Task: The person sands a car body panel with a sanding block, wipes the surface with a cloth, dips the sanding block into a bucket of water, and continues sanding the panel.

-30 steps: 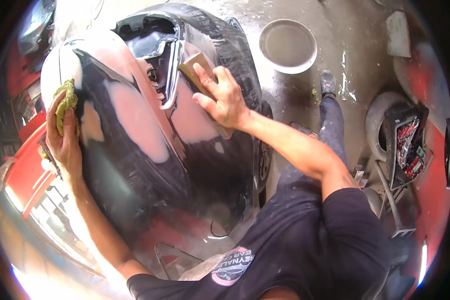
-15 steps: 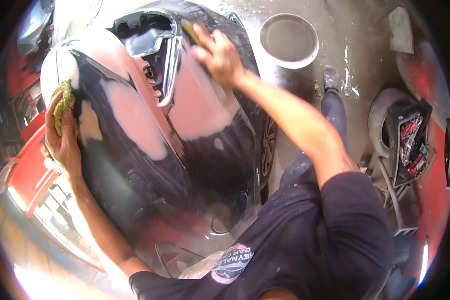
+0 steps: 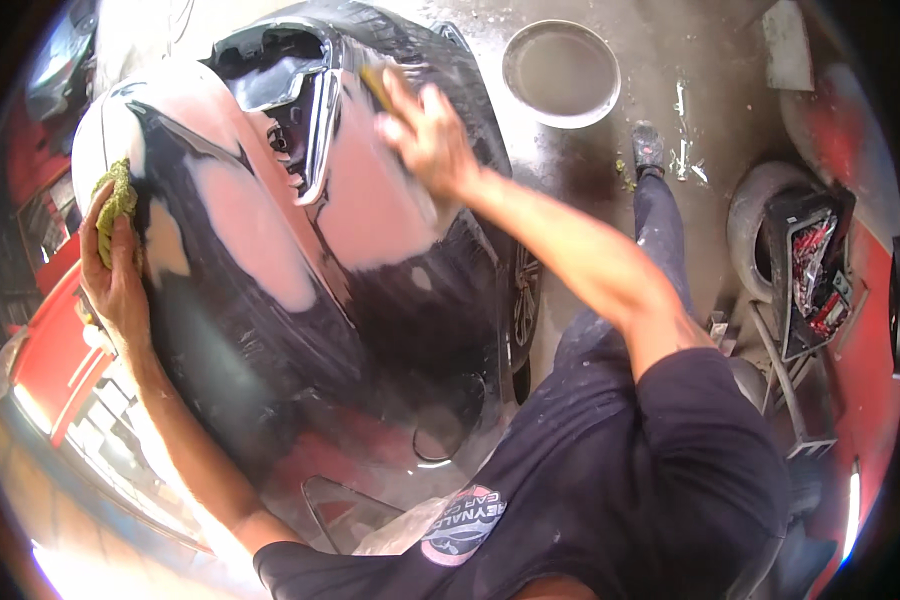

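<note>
My right hand (image 3: 425,140) holds yellowish block (image 3: 375,88) at pink patch (image 3: 375,220); visible end lies near upper right corner of headlight opening (image 3: 270,85), long axis slants down-right under palm. My left hand (image 3: 115,260), well apart, grips green cloth (image 3: 118,190) at left edge of black car body (image 3: 240,330).

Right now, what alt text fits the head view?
The right hand holds a yellowish block over a black car body with pink patches, while the left hand holds a green cloth at its edge. A round basin sits on the floor.
</note>
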Demonstrator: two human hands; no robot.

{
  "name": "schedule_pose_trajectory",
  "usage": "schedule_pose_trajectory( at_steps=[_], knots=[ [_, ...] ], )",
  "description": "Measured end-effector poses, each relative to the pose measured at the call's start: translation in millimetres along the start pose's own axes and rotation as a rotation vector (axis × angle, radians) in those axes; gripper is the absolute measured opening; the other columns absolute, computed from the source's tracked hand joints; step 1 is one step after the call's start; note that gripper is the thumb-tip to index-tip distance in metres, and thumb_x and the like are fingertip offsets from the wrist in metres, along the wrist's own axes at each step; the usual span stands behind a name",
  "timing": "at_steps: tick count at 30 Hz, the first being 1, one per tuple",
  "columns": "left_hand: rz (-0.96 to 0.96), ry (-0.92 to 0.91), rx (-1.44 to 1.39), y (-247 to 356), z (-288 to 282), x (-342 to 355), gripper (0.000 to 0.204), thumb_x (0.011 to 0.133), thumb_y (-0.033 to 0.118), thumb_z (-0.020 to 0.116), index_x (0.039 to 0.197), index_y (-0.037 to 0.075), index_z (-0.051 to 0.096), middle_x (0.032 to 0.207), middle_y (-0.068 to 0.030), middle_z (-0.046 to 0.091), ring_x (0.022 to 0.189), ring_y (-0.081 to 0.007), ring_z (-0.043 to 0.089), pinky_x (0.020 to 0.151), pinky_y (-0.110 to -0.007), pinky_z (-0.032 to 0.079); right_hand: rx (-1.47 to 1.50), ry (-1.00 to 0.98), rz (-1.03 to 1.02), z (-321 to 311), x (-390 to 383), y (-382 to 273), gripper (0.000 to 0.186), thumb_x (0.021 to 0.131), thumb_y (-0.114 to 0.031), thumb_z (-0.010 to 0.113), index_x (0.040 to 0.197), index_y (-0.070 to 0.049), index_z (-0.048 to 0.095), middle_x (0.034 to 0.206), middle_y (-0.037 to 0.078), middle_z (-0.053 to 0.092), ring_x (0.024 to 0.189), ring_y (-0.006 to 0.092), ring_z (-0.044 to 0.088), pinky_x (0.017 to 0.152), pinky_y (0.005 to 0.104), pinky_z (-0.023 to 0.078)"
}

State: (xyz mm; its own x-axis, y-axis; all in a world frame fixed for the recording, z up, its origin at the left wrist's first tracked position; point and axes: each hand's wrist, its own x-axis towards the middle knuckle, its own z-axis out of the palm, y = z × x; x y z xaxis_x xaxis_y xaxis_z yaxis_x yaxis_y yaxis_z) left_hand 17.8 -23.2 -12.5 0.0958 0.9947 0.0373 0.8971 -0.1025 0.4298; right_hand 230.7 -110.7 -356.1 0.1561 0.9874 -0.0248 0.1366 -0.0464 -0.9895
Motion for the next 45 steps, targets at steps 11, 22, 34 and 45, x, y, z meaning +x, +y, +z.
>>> schedule_pose_trajectory(
  at_steps=[11, 22, 34, 45],
  knots=[
    [0.07, -0.012, 0.116, 7.1, 0.3, -0.5, 0.035, 0.11, 0.02, 0.062, 0.143, 0.01, 0.066, 0.133, -0.006, 0.07, 0.121, -0.0143, 0.061, 0.109, -0.029, 0.045, -0.141, 0.049, -0.257, -1.0, 21.8, 14.8, 0.05, 0.101, -0.029, 0.063, 0.145, -0.005, 0.063, 0.119, 0.025, 0.063, 0.094, 0.0375, 0.058, 0.086, 0.0481, 0.053],
    [0.21, -0.043, 0.32, 23.4, 8.7, 1.7, 0.034, 0.106, 0.007, 0.065, 0.14, 0.007, 0.067, 0.135, -0.0111, 0.07, 0.125, -0.0208, 0.065, 0.109, -0.033, 0.048, -0.106, -0.105, -0.126, -23.3, 94.9, 47.4, 0.07, 0.1, -0.059, 0.06, 0.16, -0.024, 0.05, 0.111, 0.028, 0.062, 0.105, 0.0429, 0.064, 0.094, 0.048, 0.054],
    [0.478, -0.625, 0.669, 84.2, 173.9, -147.6, 0.057, 0.078, 0.011, 0.078, 0.134, 0.017, 0.068, 0.142, -0.0207, 0.055, 0.139, -0.0437, 0.048, 0.12, -0.067, 0.033, -0.409, -0.106, 0.547, -395.5, -90.8, 234.6, 0.062, 0.1, -0.048, 0.068, 0.152, -0.016, 0.06, 0.12, 0.026, 0.072, 0.111, 0.0346, 0.07, 0.099, 0.0411, 0.051],
    [0.668, -0.398, 1.184, 34.0, 290.6, 65.1, 0.034, 0.093, 0.02, 0.063, 0.126, 0.015, 0.07, 0.142, -0.0174, 0.058, 0.138, -0.0411, 0.051, 0.118, -0.072, 0.033, -0.518, 0.034, 0.896, -632.3, -208.6, 279.8, 0.057, 0.106, -0.038, 0.059, 0.155, -0.01, 0.054, 0.149, 0.019, 0.063, 0.137, 0.0306, 0.061, 0.113, 0.0335, 0.043]
  ],
)
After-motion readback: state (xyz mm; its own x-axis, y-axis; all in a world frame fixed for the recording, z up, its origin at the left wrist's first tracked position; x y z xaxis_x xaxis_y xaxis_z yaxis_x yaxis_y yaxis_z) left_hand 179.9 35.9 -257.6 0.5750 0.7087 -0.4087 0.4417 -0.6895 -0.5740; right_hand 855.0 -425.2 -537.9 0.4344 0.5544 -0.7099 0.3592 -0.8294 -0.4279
